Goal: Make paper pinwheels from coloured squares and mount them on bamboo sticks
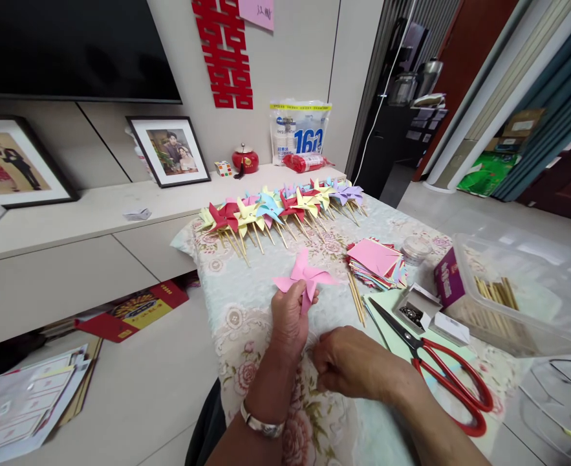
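1. Pink paper made up the pinwheel [305, 274] pinched in my left hand [288, 317], thumb against its middle, over the central part of the table [241, 294].
2. My right hand [339, 359] was curled just beside it, nearer the table's near edge; with its fingers tucked under, I could not tell whether they held anything.
3. By the table's right edge, a clear plastic box [557, 341] held wooden sticks [493, 294]; its right end was cut off from view.
4. Just left of it, a small white box [430, 301] stood open on shiny dark pieces [412, 315], too small to make out.
5. Past these, a round clear container [416, 250] had contents I could not read.
6. Beyond the table's far edge, a red package [307, 162] partly hid a plastic bag [304, 123]; a lid [242, 149] concealed the red pot's [249, 163] inside.
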`<action>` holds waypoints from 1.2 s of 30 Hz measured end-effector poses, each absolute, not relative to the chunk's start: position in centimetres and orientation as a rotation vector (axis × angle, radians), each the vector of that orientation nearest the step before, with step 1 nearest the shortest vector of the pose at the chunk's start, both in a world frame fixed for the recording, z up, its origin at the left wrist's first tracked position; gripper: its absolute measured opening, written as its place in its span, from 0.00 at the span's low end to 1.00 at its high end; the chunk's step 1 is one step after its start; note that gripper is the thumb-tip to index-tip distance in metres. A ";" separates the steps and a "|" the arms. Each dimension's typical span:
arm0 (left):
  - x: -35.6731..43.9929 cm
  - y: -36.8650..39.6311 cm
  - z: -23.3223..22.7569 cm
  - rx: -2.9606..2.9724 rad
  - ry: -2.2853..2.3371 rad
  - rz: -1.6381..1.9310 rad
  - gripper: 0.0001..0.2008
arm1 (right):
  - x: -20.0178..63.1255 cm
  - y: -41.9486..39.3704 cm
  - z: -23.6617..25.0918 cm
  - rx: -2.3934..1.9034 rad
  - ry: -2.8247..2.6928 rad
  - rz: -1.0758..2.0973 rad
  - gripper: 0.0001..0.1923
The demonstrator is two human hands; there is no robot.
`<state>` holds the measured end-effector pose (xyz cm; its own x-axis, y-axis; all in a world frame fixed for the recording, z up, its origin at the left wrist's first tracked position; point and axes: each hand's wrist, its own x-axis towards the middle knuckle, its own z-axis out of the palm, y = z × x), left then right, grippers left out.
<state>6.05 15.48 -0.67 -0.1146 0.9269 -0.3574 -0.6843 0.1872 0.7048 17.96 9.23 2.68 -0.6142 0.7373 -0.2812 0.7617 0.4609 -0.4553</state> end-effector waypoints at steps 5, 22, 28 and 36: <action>6.1 15.4 -0.5 0.378 0.966 1.414 0.10 | 17.8 9.0 2.6 1.392 2.663 -0.831 0.02; 6.7 15.1 -1.5 0.539 0.994 1.470 0.12 | 19.5 10.7 2.1 1.675 2.693 -0.990 0.07; 6.7 15.1 -1.6 0.534 0.986 1.479 0.11 | 19.9 11.2 1.7 1.798 2.704 -0.960 0.05; 6.7 15.3 -1.3 0.498 0.980 1.472 0.11 | 20.9 11.4 1.7 1.884 2.794 -0.936 0.08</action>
<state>6.70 15.25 -1.32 -0.1699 0.9557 -0.2403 -0.5904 0.0965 0.8013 20.86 11.41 1.65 -0.3751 0.9270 -0.0010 0.7406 0.2990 -0.6017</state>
